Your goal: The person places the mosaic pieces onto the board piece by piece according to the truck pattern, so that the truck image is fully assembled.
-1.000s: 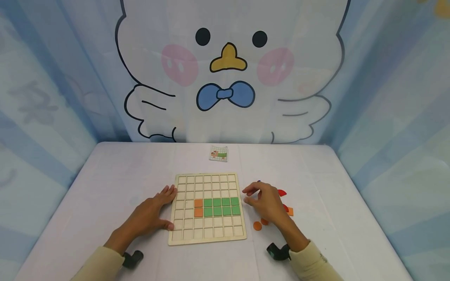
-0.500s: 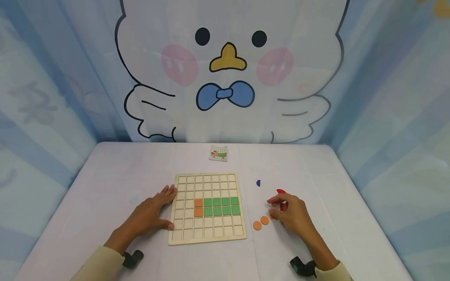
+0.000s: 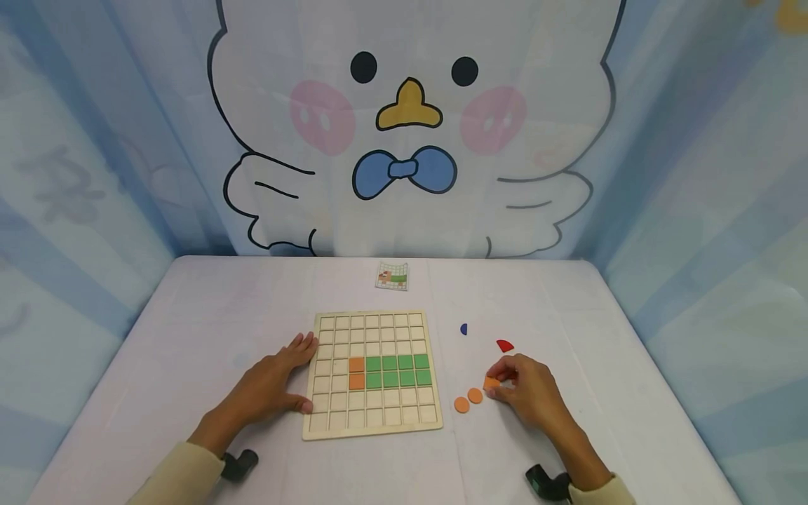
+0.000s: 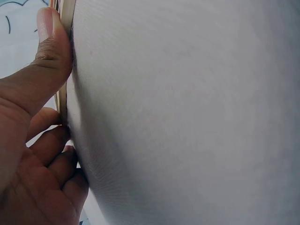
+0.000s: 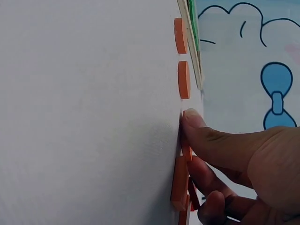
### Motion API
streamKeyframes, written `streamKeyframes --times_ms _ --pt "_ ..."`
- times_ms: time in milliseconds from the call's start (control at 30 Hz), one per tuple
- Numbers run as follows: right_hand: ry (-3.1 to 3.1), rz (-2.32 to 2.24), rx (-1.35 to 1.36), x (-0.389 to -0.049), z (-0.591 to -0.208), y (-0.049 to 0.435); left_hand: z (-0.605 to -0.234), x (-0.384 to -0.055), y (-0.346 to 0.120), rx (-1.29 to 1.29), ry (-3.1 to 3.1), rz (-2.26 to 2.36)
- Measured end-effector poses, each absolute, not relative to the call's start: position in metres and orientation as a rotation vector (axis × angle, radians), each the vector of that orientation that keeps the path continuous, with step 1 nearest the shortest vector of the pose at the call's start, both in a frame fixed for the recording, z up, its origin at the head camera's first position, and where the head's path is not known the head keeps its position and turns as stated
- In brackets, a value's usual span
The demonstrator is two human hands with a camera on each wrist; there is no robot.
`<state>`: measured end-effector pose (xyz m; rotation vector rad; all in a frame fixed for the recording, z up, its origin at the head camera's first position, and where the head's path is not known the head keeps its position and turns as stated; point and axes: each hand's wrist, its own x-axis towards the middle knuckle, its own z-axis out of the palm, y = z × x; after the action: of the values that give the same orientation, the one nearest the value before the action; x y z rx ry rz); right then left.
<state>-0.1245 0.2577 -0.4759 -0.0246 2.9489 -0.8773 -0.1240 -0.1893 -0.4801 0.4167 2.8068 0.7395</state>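
Note:
A wooden grid board (image 3: 374,419) lies on the table, with two orange squares (image 3: 356,373) beside two rows of green squares (image 3: 398,371) in its cells. My left hand (image 3: 271,379) rests against the board's left edge, thumb near the front corner and fingers further up. In the left wrist view the thumb (image 4: 47,51) lies along that edge. Right of the board, my right hand (image 3: 530,389) pinches an orange square tile (image 3: 490,383) between thumb and forefinger. In the right wrist view the thumb (image 5: 194,118) sits on its edge, close to the tabletop. More orange and red pieces lie under the fingers.
Two orange discs (image 3: 468,400) lie between the board and my right hand. Further back are a red wedge (image 3: 504,346) and a small blue half-disc (image 3: 463,329). A small pattern card (image 3: 393,276) lies behind the board. A printed curtain (image 3: 410,217) hangs beyond the table.
My right hand has moved right, away from beside the board, to the loose pieces, and now pinches an orange square tile. The blue half-disc has come into full view. My left hand has stayed put.

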Motion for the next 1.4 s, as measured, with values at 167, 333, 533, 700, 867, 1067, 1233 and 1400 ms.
streamKeyframes --times_ms 167,333,533,700,867,1067,1233,1400 --pt "2.947 -0.869 -0.014 -0.127 -0.476 0.256 -0.480 -0.124 -0.190 0.422 2.809 0.738" --pt "2.925 -0.936 -0.023 -0.130 -0.476 0.253 -0.480 -0.125 -0.190 0.436 2.809 0.743" --pt "2.901 -1.015 -0.095 -0.134 -0.474 0.245 -0.481 -0.125 -0.190 0.451 2.815 0.748" --pt "2.881 -1.093 -0.139 -0.139 -0.472 0.228 -0.482 -0.125 -0.190 0.438 2.813 0.747" --pt "2.838 -1.172 -0.196 -0.144 -0.465 0.207 -0.483 -0.125 -0.190 0.431 2.810 0.745" --pt "2.805 -1.190 -0.257 -0.152 -0.457 0.183 -0.482 -0.125 -0.191 0.436 2.803 0.756" --pt "2.795 -1.217 -0.337 -0.159 -0.454 0.164 -0.481 -0.125 -0.190 0.430 2.802 0.750" --pt "2.778 -1.237 -0.429 -0.166 -0.453 0.147 -0.480 -0.124 -0.190 0.427 2.803 0.742"
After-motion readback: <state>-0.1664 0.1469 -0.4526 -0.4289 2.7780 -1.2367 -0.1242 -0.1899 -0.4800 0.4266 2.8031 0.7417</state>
